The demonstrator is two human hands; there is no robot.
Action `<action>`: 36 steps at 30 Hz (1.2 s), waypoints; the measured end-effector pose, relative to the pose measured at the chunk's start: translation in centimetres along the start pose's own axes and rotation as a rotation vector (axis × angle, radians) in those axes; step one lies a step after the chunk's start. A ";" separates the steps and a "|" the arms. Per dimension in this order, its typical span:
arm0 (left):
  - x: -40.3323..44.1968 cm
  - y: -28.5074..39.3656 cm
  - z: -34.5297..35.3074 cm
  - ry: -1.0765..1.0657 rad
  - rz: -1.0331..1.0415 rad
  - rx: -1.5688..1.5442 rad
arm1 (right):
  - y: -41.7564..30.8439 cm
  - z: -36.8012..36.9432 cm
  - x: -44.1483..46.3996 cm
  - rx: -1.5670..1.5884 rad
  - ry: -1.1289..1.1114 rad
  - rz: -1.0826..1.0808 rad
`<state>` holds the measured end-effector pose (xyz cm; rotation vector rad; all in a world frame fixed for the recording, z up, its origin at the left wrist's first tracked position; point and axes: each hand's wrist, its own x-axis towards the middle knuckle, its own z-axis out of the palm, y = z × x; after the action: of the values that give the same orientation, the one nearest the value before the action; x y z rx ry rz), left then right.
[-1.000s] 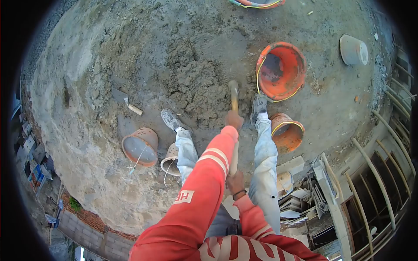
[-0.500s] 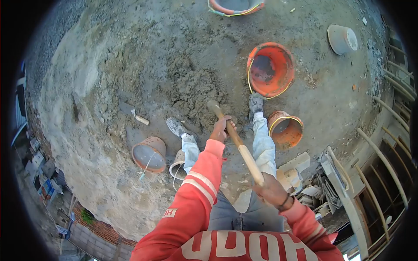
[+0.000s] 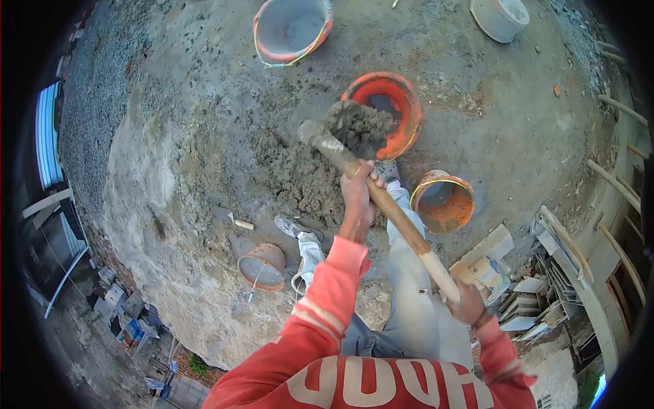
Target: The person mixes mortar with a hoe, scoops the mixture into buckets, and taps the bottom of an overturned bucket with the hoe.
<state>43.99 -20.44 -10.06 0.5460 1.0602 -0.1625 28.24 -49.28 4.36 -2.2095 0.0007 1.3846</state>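
My left hand (image 3: 357, 194) is wrapped round the middle of a hoe's wooden handle (image 3: 402, 218). Lower down, my right hand (image 3: 468, 303) grips the handle's pale rear end. A lump of wet mortar (image 3: 361, 128) rides on the hoe's head, covering the blade. This lump hangs at the near left rim of an orange bucket (image 3: 407, 109), overlapping its mouth. Grey material lies inside that bucket. More wet mortar (image 3: 300, 170) is heaped on the ground left of the hoe, in front of my feet.
Another bucket (image 3: 447, 203) stands right of my leg, and a grey-lined one (image 3: 293, 31) is at the top. An upturned pale bucket (image 3: 501, 19) lies far right. Left of my feet are a trowel (image 3: 235, 219) and a bucket (image 3: 262, 267). Scrap boards (image 3: 538, 300) are piled at right.
The hoe has risen off the mortar heap with a lump on it and swung to the orange bucket. Both hands moved with the handle, and my view shifted.
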 end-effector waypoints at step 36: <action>12.0 -2.1 -32.3 0.464 -0.062 1.038 | -19.4 27.4 16.9 0.005 -0.052 0.280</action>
<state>23.83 -4.51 -33.09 1.5378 1.4077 -0.6831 18.58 -16.23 -10.61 -2.2322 0.3060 1.5861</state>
